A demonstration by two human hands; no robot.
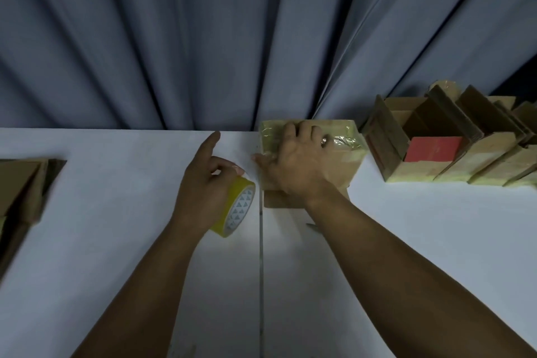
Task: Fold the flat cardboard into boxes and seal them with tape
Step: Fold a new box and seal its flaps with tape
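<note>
Your left grip (pixel 203 183) curls round the tape roll (pixel 238 208); your right grip (pixel 296 160) lies spread on the taped box (pixel 347 164) at the far counter (pixel 116 241) edge, hiding its top. Flat cardboard (pixel 20 186) is cut off left.

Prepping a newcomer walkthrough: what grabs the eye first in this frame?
The yellow tape roll, bright against the white table, gripped in the left hand at centre. Just beside it the right hand lies spread over a cardboard box with glossy tape on top, at the table's far edge. Then the row of open-topped boxes at far right, one showing a red item inside.
</note>
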